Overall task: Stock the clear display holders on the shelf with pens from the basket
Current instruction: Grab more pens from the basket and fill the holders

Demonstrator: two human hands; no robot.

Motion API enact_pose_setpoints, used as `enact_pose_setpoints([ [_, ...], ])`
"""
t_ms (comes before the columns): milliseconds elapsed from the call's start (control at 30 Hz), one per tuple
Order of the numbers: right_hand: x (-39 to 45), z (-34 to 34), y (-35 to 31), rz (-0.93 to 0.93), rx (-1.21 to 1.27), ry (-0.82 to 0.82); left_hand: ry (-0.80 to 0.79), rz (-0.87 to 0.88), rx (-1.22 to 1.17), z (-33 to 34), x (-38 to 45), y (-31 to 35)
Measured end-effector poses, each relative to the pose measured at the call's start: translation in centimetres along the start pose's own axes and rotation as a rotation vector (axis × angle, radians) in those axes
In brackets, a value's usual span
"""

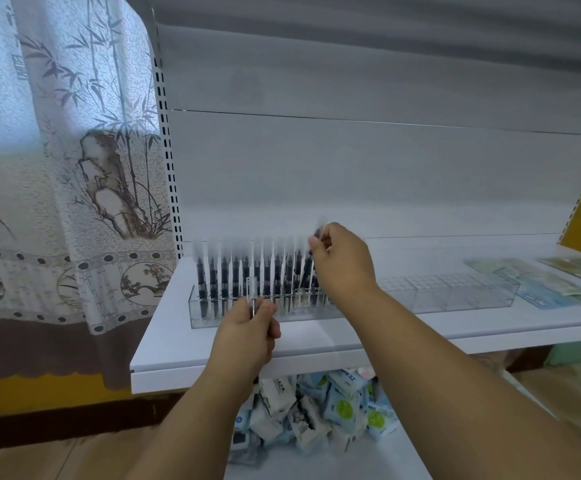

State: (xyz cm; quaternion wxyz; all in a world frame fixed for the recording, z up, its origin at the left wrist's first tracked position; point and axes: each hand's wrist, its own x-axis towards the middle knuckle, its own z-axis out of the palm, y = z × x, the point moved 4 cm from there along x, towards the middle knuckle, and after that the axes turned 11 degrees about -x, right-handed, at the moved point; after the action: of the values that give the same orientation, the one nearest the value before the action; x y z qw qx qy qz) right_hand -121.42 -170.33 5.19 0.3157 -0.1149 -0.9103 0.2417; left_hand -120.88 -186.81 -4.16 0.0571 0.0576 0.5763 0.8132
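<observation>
A clear display holder (199,318) stands on the white shelf (420,336) with a row of several black pens (235,278) upright in it. My left hand (247,336) grips a pen (251,289) in front of the holder's middle, tip pointing up. My right hand (346,263) pinches another pen (318,232) by its top, above the right end of the row. To the right, a second clear holder (455,289) has no pens in it. No basket is in view.
A patterned curtain (57,168) hangs at the left beside the shelf's perforated upright (169,161). Flat packets (538,277) lie at the shelf's far right. Below the shelf, a heap of small tissue packs (320,410) fills the lower level.
</observation>
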Motion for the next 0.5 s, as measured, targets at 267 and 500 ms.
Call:
enact_pose_setpoints([
  [267,-0.4,3.8,0.8,-0.029,-0.164,-0.215,-0.005,0.03,0.056,0.0,-0.2,0.3],
  [500,-1.3,2.1,0.2,0.057,-0.08,-0.102,-0.037,-0.025,0.0,0.0,0.2,0.3],
])
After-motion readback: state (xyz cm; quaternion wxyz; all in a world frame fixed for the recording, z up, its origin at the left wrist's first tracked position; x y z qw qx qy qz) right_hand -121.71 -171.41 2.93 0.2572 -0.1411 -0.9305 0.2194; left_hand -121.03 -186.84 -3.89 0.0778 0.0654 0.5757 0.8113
